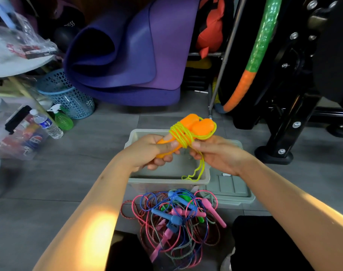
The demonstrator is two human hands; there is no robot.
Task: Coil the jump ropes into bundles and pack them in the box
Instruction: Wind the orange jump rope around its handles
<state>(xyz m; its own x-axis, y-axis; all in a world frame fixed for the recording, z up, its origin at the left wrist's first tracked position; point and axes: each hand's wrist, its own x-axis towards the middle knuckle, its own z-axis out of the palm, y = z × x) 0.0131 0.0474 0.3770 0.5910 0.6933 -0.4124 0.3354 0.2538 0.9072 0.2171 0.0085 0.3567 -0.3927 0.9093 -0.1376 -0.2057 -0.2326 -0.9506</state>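
Several clutter pieces ring the work spot: a rolled purple yoga mat (127,55) leans against the back, a blue perforated basket (68,94) sits to its left, and a green spray bottle (63,119) and a clear water bottle (47,124) stand just beside that basket. A green-and-orange hoop (258,55) hangs against black exercise equipment (295,106) on the right. On the grey floor, a grey plastic box (166,178) sits open, with its grey lid (231,188) lying flat and touching its right side. A tangled pile of pink, blue and green jump ropes (176,218) lies just in front of the box, between the person's knees. Both forearms reach forward over that pile, meeting above the box. The left hand (149,151) wraps its fingers round the two orange handles (194,126), which point up and away. The yellow rope (181,136) is wound in several turns about the handles, and its loose tail dangles down over the box's near rim. The right hand (215,153) pinches the yellow rope just beside the coil, thumb on top, other fingers curled beneath.
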